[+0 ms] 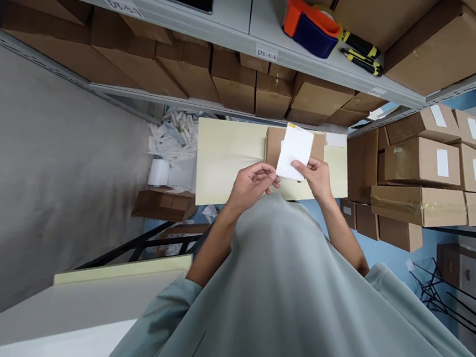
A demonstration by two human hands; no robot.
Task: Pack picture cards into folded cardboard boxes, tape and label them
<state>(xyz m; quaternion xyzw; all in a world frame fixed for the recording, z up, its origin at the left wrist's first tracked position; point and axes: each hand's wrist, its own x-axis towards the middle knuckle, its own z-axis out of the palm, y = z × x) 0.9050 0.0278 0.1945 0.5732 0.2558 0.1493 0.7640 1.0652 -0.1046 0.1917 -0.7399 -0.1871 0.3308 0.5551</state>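
Note:
A white paper label [296, 150] with a small orange mark on its upper edge is tilted above the table. My right hand [316, 176] grips its lower right part, thumb on top and fingers beneath. At the label's lower left corner is my left hand [255, 185], its thumb and index tips pressed together. Whether they pinch the corner itself, I cannot tell. Behind the label, a brown cardboard box [275, 141] lies on the pale yellow table [226, 160], partly covered by the label. A similar white slip [336, 140] lies at the table's right end.
Above the table runs a grey shelf [233, 26] packed with cardboard boxes, holding an orange and blue tape dispenser [312, 27] and utility knives [363, 56]. Stacked boxes [422, 162] stand at right. White scraps [174, 137] and an open carton [165, 204] are at left.

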